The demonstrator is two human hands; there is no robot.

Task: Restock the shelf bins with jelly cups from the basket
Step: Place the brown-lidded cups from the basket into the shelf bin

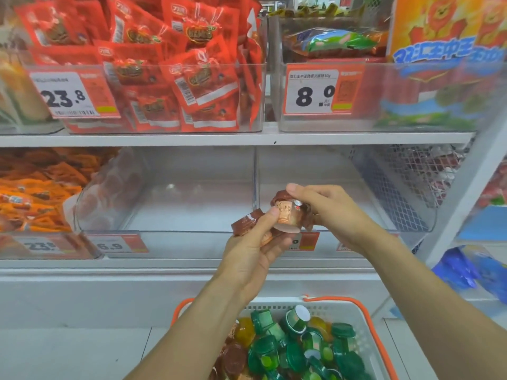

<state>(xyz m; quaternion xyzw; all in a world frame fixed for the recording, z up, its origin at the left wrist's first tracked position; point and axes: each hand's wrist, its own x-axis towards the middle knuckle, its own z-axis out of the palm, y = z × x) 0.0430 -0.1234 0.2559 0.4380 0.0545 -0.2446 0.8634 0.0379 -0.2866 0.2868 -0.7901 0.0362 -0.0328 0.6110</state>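
Two bins: clear shelf bins [192, 193] just beyond the grip, both looking bare inside; restocking seems barely begun.
Shelf: upper tier above the grip, red packets [170, 64] piled behind price tags.
Basket: white basket [365, 322] with orange rim, below the grip between the forearms, heaped with green jelly cups [296, 349], a few brown and yellow among them; most of the job appears left.
Left hand: left hand [252, 248] curled round several brown cups [285, 215], thumb pressed on the front one, another cup jutting out to its left.
Right hand: right hand [326, 209] closed over the top of the same cluster, fingers pinching a cup.
Cups in grip: raised at the bins' front lip, not yet inside; which bin they are bound for cannot be told.
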